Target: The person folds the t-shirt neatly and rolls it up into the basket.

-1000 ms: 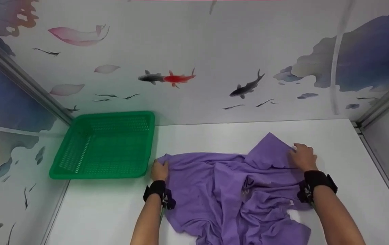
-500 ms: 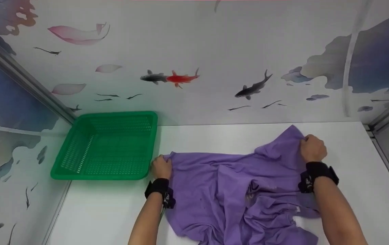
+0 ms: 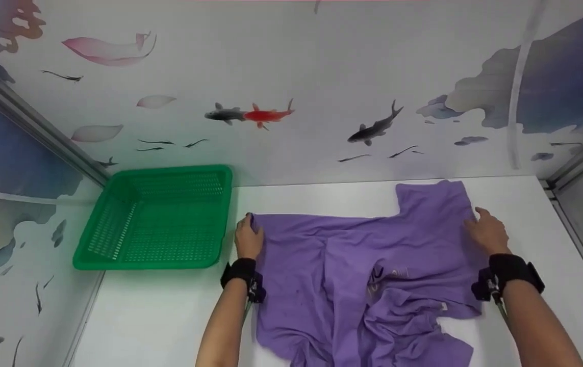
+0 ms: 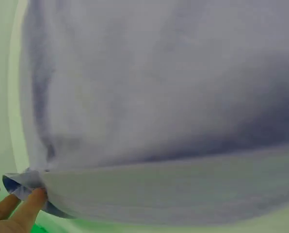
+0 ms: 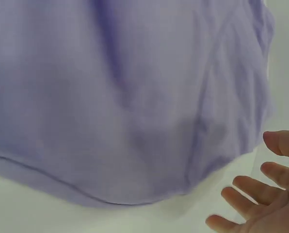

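A creased purple T-shirt (image 3: pixel 296 285) lies on the white table, with part of a printed design showing among its folds. My left hand (image 3: pixel 248 238) pinches its far left corner. In the left wrist view, fingertips (image 4: pixel 34 200) meet the folded corner of the hem. My right hand (image 3: pixel 489 232) is just beside the shirt's right edge, below a part that spreads toward the back wall. Its fingers (image 5: pixel 251 188) are spread and hold nothing in the right wrist view, a little apart from the cloth. The shirt's near end runs out of the head view.
A green plastic basket (image 3: pixel 169 219) stands to the left of the shirt, close to my left hand. White walls (image 3: pixel 311 61) painted with fish and leaves rise behind and at the left. A metal rail (image 3: pixel 582 244) runs along the table's right side.
My right hand drew the shirt's upper right part outward and back, then let go and moved right. The left hand moved slightly back with its corner, flattening the far edge.
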The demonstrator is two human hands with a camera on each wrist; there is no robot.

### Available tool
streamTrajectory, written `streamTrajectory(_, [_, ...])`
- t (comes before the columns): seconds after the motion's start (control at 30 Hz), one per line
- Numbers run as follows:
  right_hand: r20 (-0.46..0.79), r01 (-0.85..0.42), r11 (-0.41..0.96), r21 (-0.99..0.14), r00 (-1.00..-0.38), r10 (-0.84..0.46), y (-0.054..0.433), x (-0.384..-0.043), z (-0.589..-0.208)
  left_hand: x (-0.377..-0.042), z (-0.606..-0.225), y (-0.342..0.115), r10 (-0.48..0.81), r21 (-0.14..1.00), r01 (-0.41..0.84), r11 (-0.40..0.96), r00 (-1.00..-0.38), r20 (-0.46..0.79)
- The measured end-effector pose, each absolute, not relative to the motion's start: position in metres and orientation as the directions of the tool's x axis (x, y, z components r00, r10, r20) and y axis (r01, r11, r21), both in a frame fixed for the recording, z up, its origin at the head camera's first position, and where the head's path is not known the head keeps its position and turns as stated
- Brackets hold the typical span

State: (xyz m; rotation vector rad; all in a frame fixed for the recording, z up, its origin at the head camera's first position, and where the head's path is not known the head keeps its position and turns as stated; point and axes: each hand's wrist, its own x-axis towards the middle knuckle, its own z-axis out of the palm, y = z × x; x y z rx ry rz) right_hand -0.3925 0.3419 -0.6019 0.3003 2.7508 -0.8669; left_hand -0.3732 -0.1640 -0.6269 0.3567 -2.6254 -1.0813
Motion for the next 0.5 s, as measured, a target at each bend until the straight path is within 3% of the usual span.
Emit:
streamTrajectory(0.2, [-0.119, 0.224, 0.793, -0.566, -0.974, 0.191, 0.322, -0.325, -0.606, -0.324, -0.634, -0.157, -0.25, 0.693, -0.008, 0.721, -0.936, 0.249])
streamTrajectory(0.33, [-0.048, 0.277, 0.753, -0.596, -0.949, 0.312, 0.311, -0.278, -0.609, -0.282, -0.639, -0.15, -0.295, 0.694, -0.055, 0.717, -0.927, 0.232])
streamTrajectory(0.5, [-0.064, 0.326, 0.715, -0.618, -0.928, 0.368, 0.299, -0.22, -0.619, -0.227, -0.651, -0.137, -0.348, 0.696, -0.125, 0.707, -0.918, 0.189])
